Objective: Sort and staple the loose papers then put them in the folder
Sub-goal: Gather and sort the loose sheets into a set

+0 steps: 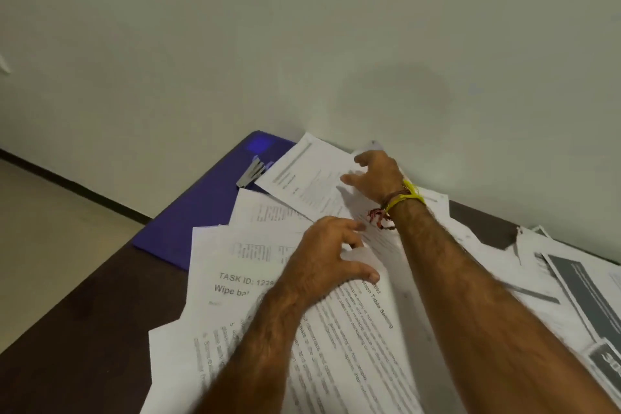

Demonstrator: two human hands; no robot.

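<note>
Several loose printed papers [242, 282] lie fanned and overlapping across the dark table [84, 319]. My left hand [327, 252] is in the middle of the pile, with its fingers and thumb curled round the raised edge of one sheet [358, 254]. My right hand [378, 178], with a yellow and red thread on the wrist, reaches to the far sheet [302, 171] by the wall. Its fingers are spread and loosely bent over that sheet, and I see nothing held in them. A purple folder [188, 212] lies closed at the far left, partly under the papers. A grey stapler [250, 173] rests on it.
The table stands against a pale wall [302, 44]. Its left edge drops to a light floor [43, 228] with a dark skirting line. More papers, some with dark grey print [584, 292], are spread over the right side of the table.
</note>
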